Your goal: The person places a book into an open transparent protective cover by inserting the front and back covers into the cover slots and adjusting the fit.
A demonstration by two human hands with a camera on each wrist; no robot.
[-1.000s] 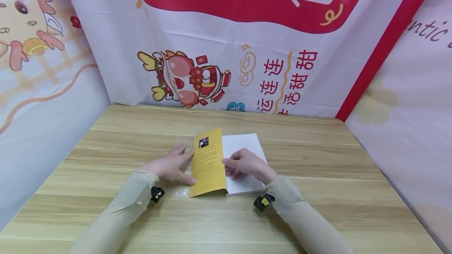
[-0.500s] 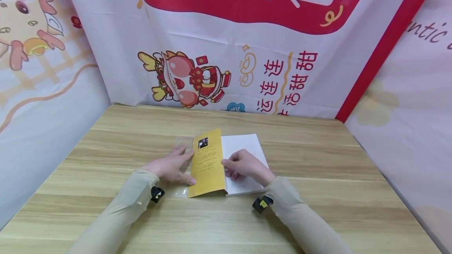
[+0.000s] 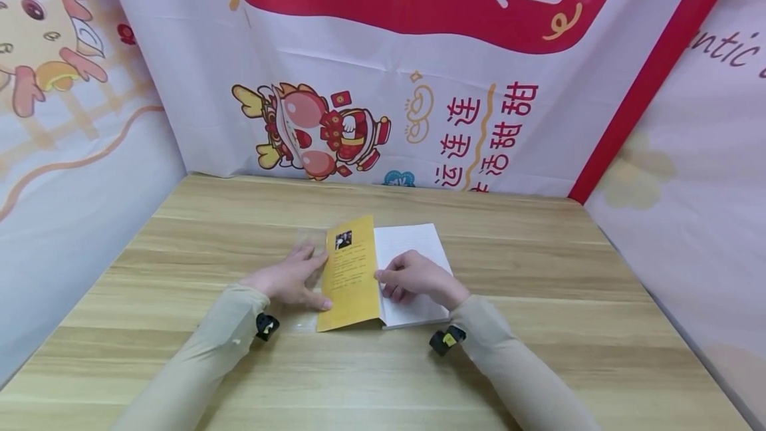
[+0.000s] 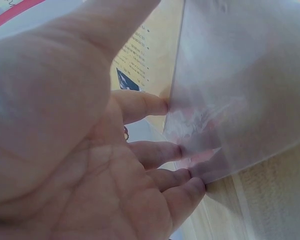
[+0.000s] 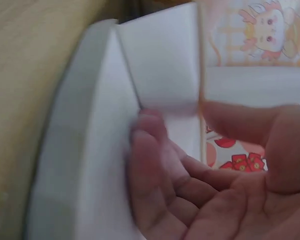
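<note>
A book lies on the table with its white page [image 3: 413, 245] exposed and its yellow cover flap [image 3: 353, 285], printed with text and a small photo, standing up over the left part. Clear plastic film [image 3: 308, 328] sticks out beyond the flap's left edge. My left hand [image 3: 290, 280] rests on the film, fingers spread, with fingertips and thumb right at that edge. My right hand [image 3: 421, 279] holds the flap's right edge, thumb [image 5: 240, 120] on the outer side and curled fingers [image 5: 147, 155] inside by the pages. In the left wrist view, the plastic film [image 4: 230, 80] covers the fingertips.
The wooden table [image 3: 538, 364] surrounds the book. A printed white and red cloth [image 3: 359, 38] hangs at the table's back edge. More printed cloth closes off the left side [image 3: 78, 151] and right side [image 3: 688, 218].
</note>
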